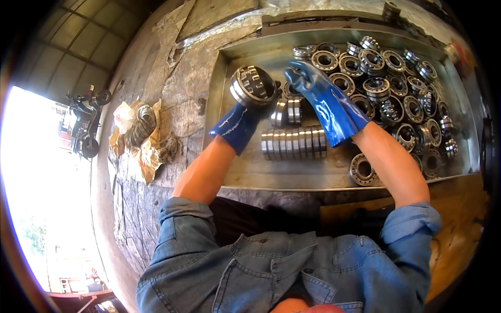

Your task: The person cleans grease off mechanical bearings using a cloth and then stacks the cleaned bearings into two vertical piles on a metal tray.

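Observation:
My left hand point(237, 125), in a blue rubber glove, grips a large spherical roller bearing point(254, 86) above the left part of a metal tray point(237, 169). The bearing is tilted, with its rollers showing; most of the gripping fingers are hidden. My right hand point(321, 99), also in a blue glove, hovers over the tray's middle with fingers stretched out and nothing visible in them. Below and between the hands lies a row of shiny bearings point(294, 143) standing on edge, side by side. A shorter pair point(287, 111) stands just beyond it.
Many loose roller bearings point(377, 86) fill the tray's right side, some flat and some tilted. One bearing point(362, 169) lies near the front wall. On the worn wooden bench point(167, 68) to the left are crumpled brown paper point(148, 161) and a bundle of metal rings point(141, 125).

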{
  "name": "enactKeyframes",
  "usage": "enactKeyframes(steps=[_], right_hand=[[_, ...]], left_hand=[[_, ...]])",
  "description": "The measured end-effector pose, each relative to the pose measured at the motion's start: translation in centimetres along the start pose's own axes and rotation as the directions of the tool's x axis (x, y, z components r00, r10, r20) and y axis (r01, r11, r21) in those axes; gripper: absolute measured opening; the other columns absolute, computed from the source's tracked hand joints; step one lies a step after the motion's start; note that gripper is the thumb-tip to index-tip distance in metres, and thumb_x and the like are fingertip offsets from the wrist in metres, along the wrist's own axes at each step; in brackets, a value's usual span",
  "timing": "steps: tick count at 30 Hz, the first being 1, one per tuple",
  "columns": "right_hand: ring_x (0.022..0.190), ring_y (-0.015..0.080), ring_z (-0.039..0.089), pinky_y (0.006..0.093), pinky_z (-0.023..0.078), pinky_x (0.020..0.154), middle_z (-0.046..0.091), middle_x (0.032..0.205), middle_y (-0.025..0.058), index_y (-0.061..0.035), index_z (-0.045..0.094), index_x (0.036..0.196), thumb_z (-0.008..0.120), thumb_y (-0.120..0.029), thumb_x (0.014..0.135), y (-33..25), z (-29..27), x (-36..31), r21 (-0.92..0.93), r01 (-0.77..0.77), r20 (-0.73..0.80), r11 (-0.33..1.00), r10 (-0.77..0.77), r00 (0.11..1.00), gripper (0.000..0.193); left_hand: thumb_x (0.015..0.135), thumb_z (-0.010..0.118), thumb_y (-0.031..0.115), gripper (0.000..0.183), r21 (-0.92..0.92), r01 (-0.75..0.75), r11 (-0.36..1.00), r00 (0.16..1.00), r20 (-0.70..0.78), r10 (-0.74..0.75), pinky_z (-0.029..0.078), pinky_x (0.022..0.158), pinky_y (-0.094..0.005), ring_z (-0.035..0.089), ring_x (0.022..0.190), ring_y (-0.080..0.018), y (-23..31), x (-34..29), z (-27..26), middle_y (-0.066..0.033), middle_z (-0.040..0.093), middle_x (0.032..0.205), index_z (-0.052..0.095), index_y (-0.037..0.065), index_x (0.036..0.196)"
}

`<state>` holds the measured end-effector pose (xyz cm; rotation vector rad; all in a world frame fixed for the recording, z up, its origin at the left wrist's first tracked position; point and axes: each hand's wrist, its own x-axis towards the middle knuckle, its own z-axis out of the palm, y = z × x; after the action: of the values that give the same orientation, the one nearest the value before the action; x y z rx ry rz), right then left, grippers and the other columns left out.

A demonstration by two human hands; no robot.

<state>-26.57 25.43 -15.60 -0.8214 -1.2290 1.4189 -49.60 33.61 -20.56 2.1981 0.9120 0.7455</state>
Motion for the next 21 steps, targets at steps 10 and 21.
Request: enactKeyframes(steps=[10,21], right_hand=[[0.124,0.0272,0.062,0.0361,0.055,0.104,0.059,0.138,0.0189,-0.0007,0.031,0.154,0.077,-0.039,0.090,-1.4,3.5,-2.7,-0.643,0.065,-0.064,0.763,-0.139,0.988,0.088],[0.113,0.0213,0.066,0.0368,0.055,0.100,0.068,0.125,0.0119,-0.0018,0.059,0.136,0.083,-0.032,0.087,-10.6,0.8,-8.4,-0.309,-0.007,-0.052,0.951,-0.009,0.999,0.063]], left_hand=[[0.100,0.063,0.017,0.025,-0.859,0.391,0.330,0.709,0.052,-0.703,0.066,0.072,-0.0384,0.075,0.091,-0.0262,10.9,-0.5,3.7,-0.0127,0.075,0.104,0.064,0.003,0.121],[0.094,0.077,0.024,0.051,-0.634,-0.004,0.773,0.988,-0.123,-0.095,0.063,0.093,-0.0452,0.070,0.109,-0.0319,17.3,-1.8,2.4,-0.0171,0.070,0.117,0.058,-0.001,0.133]])
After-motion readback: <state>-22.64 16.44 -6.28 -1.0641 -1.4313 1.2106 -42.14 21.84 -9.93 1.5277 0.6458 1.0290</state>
